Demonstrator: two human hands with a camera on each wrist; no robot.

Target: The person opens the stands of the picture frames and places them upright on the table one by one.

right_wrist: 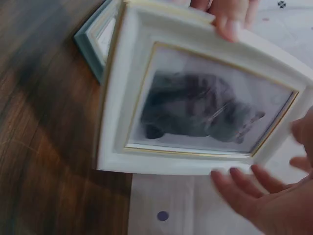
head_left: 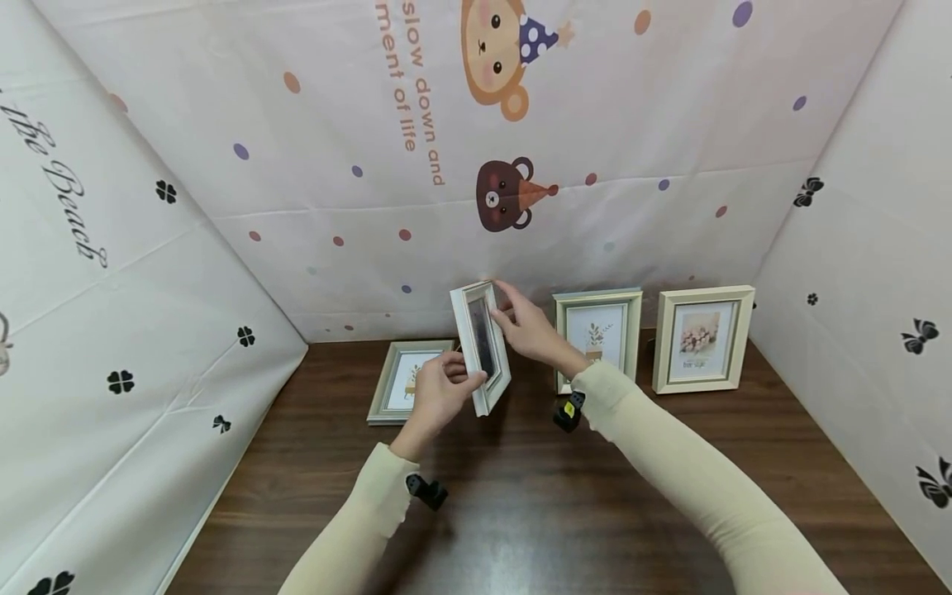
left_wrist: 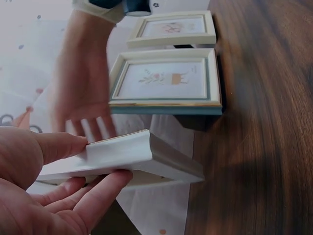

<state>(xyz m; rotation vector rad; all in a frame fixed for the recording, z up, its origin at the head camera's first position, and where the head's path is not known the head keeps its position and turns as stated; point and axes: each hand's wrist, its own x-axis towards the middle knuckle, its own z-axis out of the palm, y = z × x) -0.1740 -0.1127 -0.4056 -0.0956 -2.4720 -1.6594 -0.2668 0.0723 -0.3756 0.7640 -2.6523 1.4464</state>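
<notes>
A white picture frame (head_left: 467,343) with thin gold edging is tilted above the table. My left hand (head_left: 439,395) grips its left side, thumb on the front and fingers behind, also seen in the left wrist view. In the right wrist view, a dark grey animal picture (right_wrist: 195,105) fills the frame. My right hand (head_left: 534,329) is at the frame's upper right edge. Its fingers (right_wrist: 239,193) are spread and slightly bent beside the edge; contact is hard to make out. Left of the held frame, a green-edged picture frame (head_left: 387,387) lies partly hidden behind my left hand.
Two picture frames stand on the right: a green-and-cream plant frame (head_left: 632,339), partly covered by my right arm, and a cream flower frame (head_left: 702,387). The brown wooden table (head_left: 595,512) meets a patterned back cloth (head_left: 335,273) and side cloths.
</notes>
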